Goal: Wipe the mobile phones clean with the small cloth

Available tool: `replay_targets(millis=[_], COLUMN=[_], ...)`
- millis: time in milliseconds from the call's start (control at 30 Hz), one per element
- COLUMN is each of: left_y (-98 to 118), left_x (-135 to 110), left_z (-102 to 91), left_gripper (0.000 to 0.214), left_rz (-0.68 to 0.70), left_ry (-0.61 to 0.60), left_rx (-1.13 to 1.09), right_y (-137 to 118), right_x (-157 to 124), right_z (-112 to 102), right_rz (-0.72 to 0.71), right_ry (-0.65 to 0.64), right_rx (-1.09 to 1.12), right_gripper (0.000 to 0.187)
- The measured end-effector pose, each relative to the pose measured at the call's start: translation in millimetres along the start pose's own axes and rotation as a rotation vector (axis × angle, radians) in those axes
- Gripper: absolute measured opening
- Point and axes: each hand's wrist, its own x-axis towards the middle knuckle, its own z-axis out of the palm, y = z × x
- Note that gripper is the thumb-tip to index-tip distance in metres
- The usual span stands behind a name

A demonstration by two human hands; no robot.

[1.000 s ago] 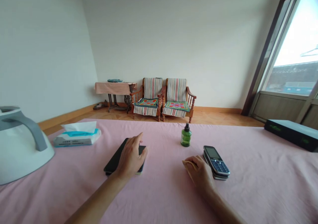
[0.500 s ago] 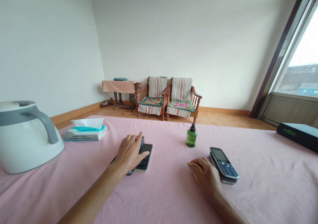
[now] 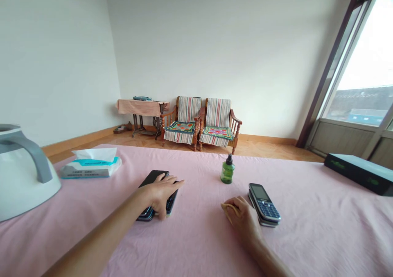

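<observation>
My left hand lies over several dark phones side by side on the pink cloth. Its fingers are spread across a keypad phone, with the thumb down at the near end; whether it grips the phone is hidden. Beside it, a dark phone and another phone show partly under the wrist. My right hand rests on the table, closed on a thin folded tan cloth. Just right of that hand, a keypad phone lies on top of another phone, screen up.
A green pump bottle stands beyond my hands. Leftward are a tissue pack and a white kettle. A black box sits at the far right. Past the pink-covered table, two wooden chairs stand by the wall.
The view has swung slightly right, shifting everything left. My left hand has turned, its thumb moving down to the near end of the keypad phone. My right hand stays beside the stacked phones.
</observation>
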Motion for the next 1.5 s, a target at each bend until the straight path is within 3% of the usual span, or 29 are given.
replay_targets(millis=[233,467,633,800,967,1133,1333,1500], left_y=[-0.5,5.4,45.8,93.5,112.9,115.8,94.8,82.0], left_x=[12.2,6.7,-3.0,3.4,11.4,11.3,0.5,-7.5], left_z=[-4.6,-7.0,-7.1,14.7,32.4,41.7,50.5,56.0], left_gripper=[0.12,0.117,0.115,0.123,0.124,0.131,0.131,0.109], left_rz=[0.017,0.007,0.123,0.145,0.145,0.125,0.168,0.173], left_ry=[-0.054,0.092,0.156,0.132,0.13,0.142,0.166,0.219], left_rx=[0.016,-0.002,-0.166,-0.28,-0.334,-0.421,-0.483,-0.416], right_y=[-2.2,-1.4,-3.8,-6.7,-7.3,-8.4,-5.2,0.6], right_x=[1.7,2.3,2.5,2.6,2.8,2.4,1.3,0.0], right_z=[2.4,3.6,1.6,-2.5,-4.5,-5.0,-3.8,-3.1], right_rz=[-0.006,-0.014,0.0,0.011,0.016,0.017,0.019,0.006], right_ry=[0.035,0.064,0.084,0.121,0.141,0.13,0.11,0.09], right_rx=[0.01,0.035,0.044,0.031,0.027,0.027,0.03,0.047], right_gripper=[0.018,0.017,0.017,0.017,0.016,0.016,0.017,0.018])
